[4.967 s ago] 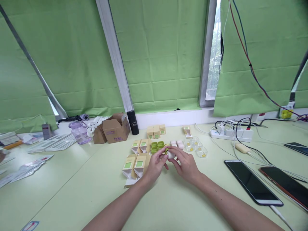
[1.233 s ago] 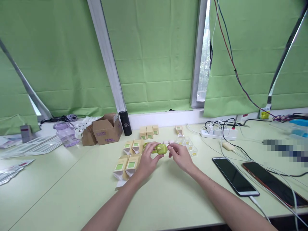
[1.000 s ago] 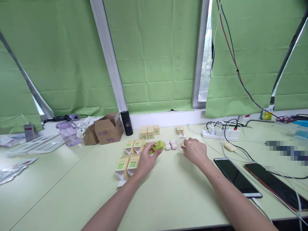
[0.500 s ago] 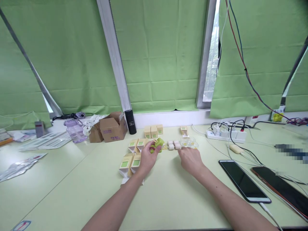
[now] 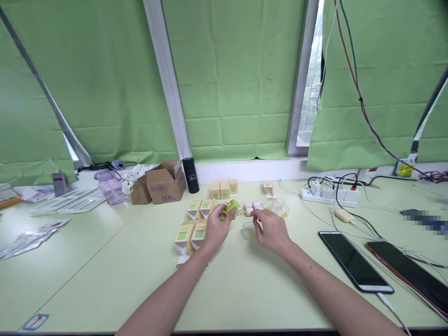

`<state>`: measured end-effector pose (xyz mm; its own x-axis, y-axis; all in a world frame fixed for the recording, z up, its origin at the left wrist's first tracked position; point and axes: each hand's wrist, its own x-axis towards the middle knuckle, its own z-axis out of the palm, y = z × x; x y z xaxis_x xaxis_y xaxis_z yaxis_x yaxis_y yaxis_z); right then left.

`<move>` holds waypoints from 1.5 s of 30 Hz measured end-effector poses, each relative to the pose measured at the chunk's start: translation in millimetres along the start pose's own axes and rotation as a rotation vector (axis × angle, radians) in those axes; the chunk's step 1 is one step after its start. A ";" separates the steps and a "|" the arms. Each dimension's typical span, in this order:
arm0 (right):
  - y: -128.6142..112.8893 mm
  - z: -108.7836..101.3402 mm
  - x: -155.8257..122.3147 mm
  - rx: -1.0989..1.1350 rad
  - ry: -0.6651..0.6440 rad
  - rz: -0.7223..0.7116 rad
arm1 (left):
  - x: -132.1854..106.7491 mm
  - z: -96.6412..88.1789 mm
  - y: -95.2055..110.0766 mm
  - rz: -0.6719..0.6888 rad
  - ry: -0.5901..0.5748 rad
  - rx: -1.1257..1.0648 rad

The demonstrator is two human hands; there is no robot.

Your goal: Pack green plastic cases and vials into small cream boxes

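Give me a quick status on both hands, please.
Left hand: holding green case. Right hand: at clear piece, grip unclear. White pieces: close beyond right hand.

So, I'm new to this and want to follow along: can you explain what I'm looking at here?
There's no machine: these are a person's two bare hands, seen by a camera worn on that person's head, looking forward and down. The left hand holds a small green item. The right hand has a clear plastic piece at its fingertips. On the pale table around them are small cardboard boxes, pale rounded pieces and more clear plastic. Further out are a black bottle, a brown carton, a power strip and phones.
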<state>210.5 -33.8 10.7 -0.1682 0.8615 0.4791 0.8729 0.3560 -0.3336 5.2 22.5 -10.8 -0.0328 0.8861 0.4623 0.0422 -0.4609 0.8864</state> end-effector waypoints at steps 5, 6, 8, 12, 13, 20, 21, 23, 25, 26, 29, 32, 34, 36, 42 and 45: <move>22.5 6.9 7.4 0.264 -0.202 0.146 | 0.5 0.7 0.1 -0.051 0.019 -0.084; 25.2 10.7 8.0 0.321 -0.252 0.135 | 0.9 0.7 0.7 -0.059 0.022 -0.091; 29.1 19.4 8.4 0.402 -0.314 0.111 | 1.4 0.6 2.1 -0.070 0.017 -0.102; 33.0 34.8 7.6 0.431 -0.308 0.118 | 1.2 0.3 4.2 -0.071 0.004 -0.098; 33.4 37.3 7.6 0.451 -0.296 0.128 | 0.9 0.3 4.6 -0.072 0.004 -0.090; 27.4 34.5 13.7 0.964 -0.147 0.272 | 1.5 0.9 8.8 -0.079 0.032 -0.102; 25.6 32.0 14.3 1.068 -0.128 0.297 | 1.9 0.9 9.5 -0.076 0.031 -0.106; 22.2 26.7 14.4 1.283 -0.124 0.324 | 2.6 0.9 10.2 -0.072 0.033 -0.107; 19.6 22.0 12.8 1.472 -0.144 0.331 | 2.6 0.9 10.1 -0.075 0.040 -0.108; 18.5 20.1 11.6 1.546 -0.152 0.339 | 2.3 0.9 9.9 -0.079 0.042 -0.107; 15.4 16.5 8.4 1.683 -0.166 0.364 | 0.5 1.2 9.5 -0.090 0.041 -0.103; 11.0 13.4 6.5 1.687 -0.182 0.337 | -1.2 2.0 10.9 -0.085 0.024 -0.099; 7.4 10.9 6.0 1.675 -0.181 0.316 | -1.9 2.9 12.8 -0.081 0.016 -0.101; 3.9 8.9 5.9 1.704 -0.166 0.307 | -2.3 3.9 14.6 -0.081 0.018 -0.108; -1.1 13.4 6.5 1.766 -0.007 0.346 | -3.0 5.9 14.8 -0.090 0.022 -0.130; 0.5 19.9 7.3 1.691 0.039 0.359 | -3.3 5.5 13.5 -0.091 0.037 -0.115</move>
<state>200.7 -20.1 -2.1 -0.0555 0.9772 0.2052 -0.5515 0.1413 -0.8221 11.3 13.6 -0.6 -0.0678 0.9231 0.3786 -0.0773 -0.3832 0.9204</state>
